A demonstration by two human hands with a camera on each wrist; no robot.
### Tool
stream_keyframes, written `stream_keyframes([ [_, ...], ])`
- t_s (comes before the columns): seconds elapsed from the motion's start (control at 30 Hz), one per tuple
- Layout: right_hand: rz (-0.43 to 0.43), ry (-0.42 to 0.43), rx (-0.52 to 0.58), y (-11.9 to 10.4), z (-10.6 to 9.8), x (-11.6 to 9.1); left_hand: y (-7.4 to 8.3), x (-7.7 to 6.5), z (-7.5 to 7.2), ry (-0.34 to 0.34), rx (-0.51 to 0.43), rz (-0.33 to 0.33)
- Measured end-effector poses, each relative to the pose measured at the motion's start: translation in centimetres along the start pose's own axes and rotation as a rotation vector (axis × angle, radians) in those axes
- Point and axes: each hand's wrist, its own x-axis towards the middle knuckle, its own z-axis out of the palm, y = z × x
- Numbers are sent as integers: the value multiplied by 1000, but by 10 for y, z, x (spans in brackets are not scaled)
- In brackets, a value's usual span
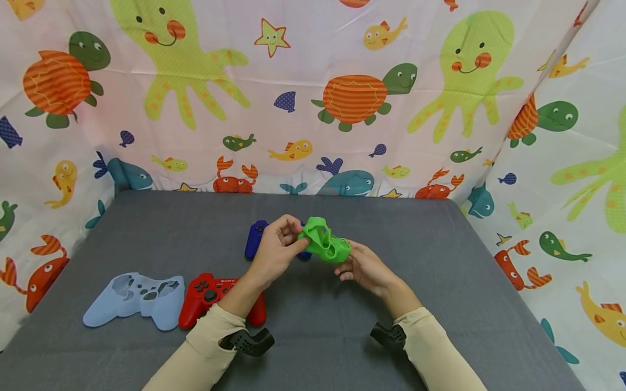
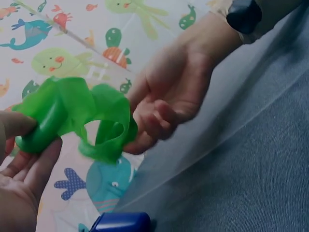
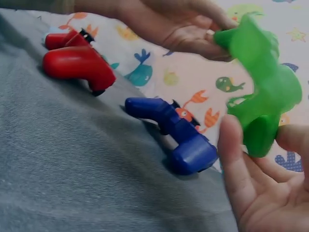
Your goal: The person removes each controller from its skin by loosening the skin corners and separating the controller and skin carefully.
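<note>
Above the table, both hands hold a bright green silicone game-controller skin (image 1: 329, 247), soft and bent, with openings through it. My left hand (image 1: 275, 248) pinches its left end between thumb and fingers, as the left wrist view also shows. At the other end my right hand (image 1: 364, 270) holds it; in the right wrist view the thumb and fingers stand on either side of the green grip end. A blue game controller (image 3: 186, 145) lies on the table behind the left hand, partly hidden by it in the head view.
A red game controller (image 1: 196, 304) lies under the left forearm, which covers part of it. Beside it on the left rests a light blue controller skin (image 1: 129, 304). The grey tabletop (image 1: 459, 304) meets a sea-animal patterned curtain (image 1: 303, 54) at the back and sides.
</note>
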Motion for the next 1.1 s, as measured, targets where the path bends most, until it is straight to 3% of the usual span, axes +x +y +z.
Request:
stream_keyframes([
  [0.13, -76, 154, 35, -5, -1, -1, -2, 2, -2, 66, 74, -30],
  [0.23, -139, 258, 0, -8, -1, -1, -4, 3, -4, 110, 117, -57],
  [0.43, -242, 360, -96, -10, 2, -1, -6, 3, -7, 133, 138, -81],
  [0.67, -318, 406, -106, -14, 3, -2, -6, 5, -11, 142, 148, -115],
  [0.9, -329, 412, -53, -16, 7, -2, -5, 5, -10, 166, 125, -135],
  [1.1, -317, 380, -88, -17, 6, -6, -3, 4, -10, 161, 144, -145],
])
